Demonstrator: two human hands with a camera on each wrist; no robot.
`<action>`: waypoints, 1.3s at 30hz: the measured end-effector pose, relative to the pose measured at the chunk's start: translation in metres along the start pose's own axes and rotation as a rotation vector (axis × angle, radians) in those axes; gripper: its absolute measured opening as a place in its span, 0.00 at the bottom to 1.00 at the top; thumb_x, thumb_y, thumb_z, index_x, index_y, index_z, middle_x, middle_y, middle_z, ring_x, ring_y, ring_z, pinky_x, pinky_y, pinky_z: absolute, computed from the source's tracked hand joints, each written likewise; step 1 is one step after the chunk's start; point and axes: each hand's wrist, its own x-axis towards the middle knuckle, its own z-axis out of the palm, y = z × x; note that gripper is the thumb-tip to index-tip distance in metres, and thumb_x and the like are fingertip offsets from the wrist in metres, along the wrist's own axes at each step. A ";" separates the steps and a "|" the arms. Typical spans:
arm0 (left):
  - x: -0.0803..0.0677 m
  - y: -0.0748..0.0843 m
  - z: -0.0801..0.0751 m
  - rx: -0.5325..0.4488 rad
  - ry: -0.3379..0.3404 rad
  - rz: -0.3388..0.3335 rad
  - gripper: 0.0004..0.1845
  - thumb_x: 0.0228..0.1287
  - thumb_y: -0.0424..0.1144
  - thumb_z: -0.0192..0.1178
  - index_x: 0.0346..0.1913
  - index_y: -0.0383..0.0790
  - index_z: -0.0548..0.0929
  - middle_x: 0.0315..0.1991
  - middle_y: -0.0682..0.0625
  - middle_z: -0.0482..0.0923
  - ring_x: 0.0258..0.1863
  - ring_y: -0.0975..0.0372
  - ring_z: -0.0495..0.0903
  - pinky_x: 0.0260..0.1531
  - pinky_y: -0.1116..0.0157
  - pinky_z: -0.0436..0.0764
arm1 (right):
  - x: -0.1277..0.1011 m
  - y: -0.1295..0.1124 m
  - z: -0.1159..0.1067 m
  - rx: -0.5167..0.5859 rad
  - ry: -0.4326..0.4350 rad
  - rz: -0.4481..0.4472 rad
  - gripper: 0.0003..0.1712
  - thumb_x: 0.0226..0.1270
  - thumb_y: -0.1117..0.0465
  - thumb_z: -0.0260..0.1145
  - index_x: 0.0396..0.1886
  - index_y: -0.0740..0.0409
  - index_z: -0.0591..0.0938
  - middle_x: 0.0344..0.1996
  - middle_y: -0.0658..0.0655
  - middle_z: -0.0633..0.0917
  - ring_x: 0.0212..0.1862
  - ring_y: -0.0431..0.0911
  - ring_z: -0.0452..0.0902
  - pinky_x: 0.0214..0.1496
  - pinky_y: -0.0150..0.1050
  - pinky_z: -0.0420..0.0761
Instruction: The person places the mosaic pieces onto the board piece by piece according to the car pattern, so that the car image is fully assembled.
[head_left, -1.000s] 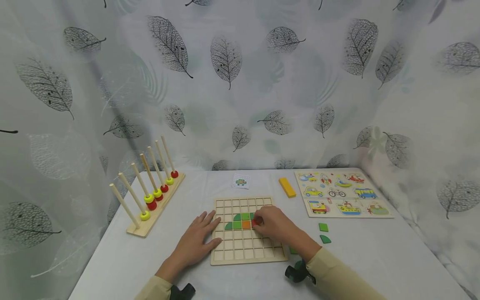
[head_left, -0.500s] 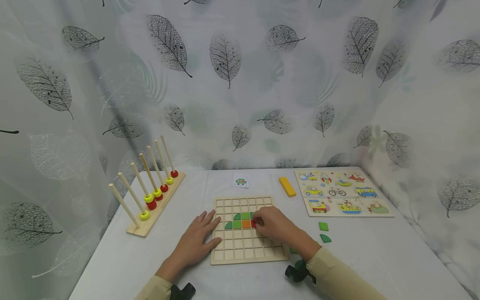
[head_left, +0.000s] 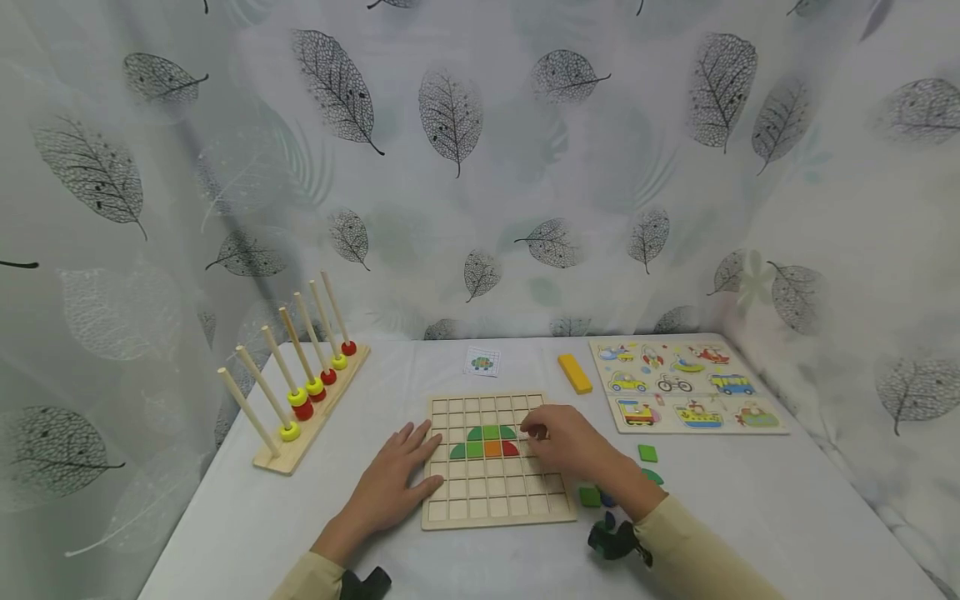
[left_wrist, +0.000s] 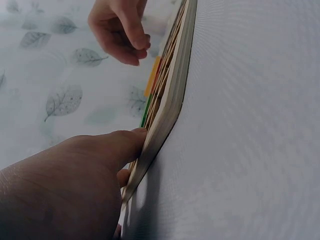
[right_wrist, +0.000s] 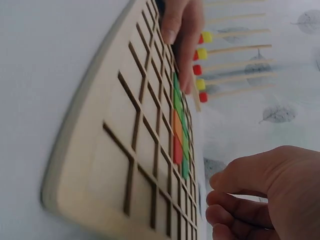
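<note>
A wooden grid board [head_left: 498, 507] lies in front of me. My left hand [head_left: 392, 482] rests along its left edge, fingers spread, and in the left wrist view the thumb touches the rim. In the grid's middle sit several green pieces [head_left: 474, 450], an orange square [head_left: 492, 449] and a red quarter-round piece [head_left: 510, 450]. Just right of the red piece, my right hand [head_left: 573, 442] hovers over the board. Its fingers are loosely bent; in the right wrist view nothing shows between the fingertips and thumb.
Right of the board lie a green square [head_left: 647, 453], another green square [head_left: 590, 497] and pieces partly behind the right wrist. A pattern card [head_left: 482, 362] and yellow block [head_left: 574, 374] stand behind it. A peg stand [head_left: 277, 457] is left, a picture puzzle [head_left: 682, 402] right.
My right hand has let go of the red piece and drawn back to the right, uncovering it and the green quarter-round above. The left hand stays in place.
</note>
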 end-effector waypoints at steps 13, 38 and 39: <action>0.000 -0.001 -0.001 -0.001 0.002 0.003 0.35 0.77 0.55 0.66 0.79 0.42 0.76 0.84 0.44 0.62 0.84 0.42 0.56 0.82 0.42 0.55 | -0.043 0.037 -0.052 -0.055 0.064 0.076 0.15 0.69 0.66 0.78 0.55 0.58 0.90 0.45 0.50 0.89 0.44 0.43 0.80 0.46 0.42 0.86; -0.001 0.002 -0.004 -0.009 -0.013 -0.011 0.36 0.77 0.54 0.66 0.80 0.41 0.75 0.84 0.44 0.61 0.84 0.42 0.55 0.82 0.42 0.54 | -0.118 0.079 -0.071 -0.035 -0.035 0.336 0.15 0.65 0.66 0.78 0.51 0.55 0.91 0.42 0.46 0.88 0.43 0.44 0.79 0.45 0.44 0.85; 0.000 0.002 -0.003 -0.006 -0.015 -0.012 0.36 0.77 0.55 0.66 0.80 0.42 0.75 0.85 0.44 0.61 0.84 0.43 0.55 0.82 0.42 0.54 | -0.119 0.080 -0.071 -0.039 -0.042 0.345 0.15 0.64 0.67 0.78 0.51 0.55 0.91 0.42 0.46 0.88 0.43 0.44 0.79 0.45 0.45 0.85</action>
